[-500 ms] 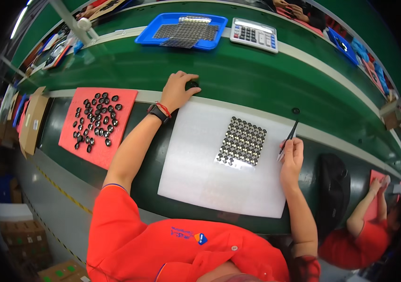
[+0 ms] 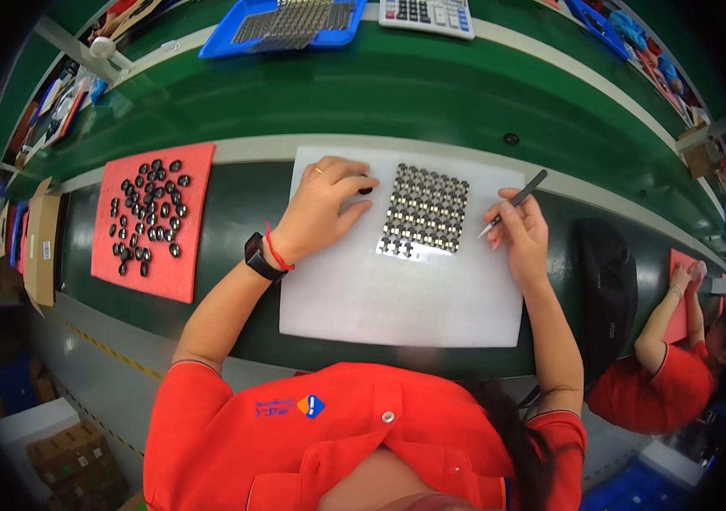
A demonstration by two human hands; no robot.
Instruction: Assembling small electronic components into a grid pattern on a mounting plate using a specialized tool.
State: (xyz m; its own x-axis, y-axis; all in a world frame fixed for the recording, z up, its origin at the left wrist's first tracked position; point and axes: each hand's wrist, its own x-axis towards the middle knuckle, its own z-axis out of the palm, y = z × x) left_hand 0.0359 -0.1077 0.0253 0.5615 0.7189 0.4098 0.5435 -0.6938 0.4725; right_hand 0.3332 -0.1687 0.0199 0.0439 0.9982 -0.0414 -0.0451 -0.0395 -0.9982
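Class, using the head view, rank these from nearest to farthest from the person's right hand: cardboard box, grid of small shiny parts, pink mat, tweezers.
From the right hand:
1. Tweezers: held in it.
2. Grid of small shiny parts: to its left.
3. Pink mat: farther left.
4. Cardboard box: farthest left, beyond the mat.

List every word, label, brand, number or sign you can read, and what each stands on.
None reads clearly.
Shirt: blue writing beside an emblem, too blurred to read.
Calculator: key marks, too small.
Bag: one faint mark, too small.
Carton: a label, too small.
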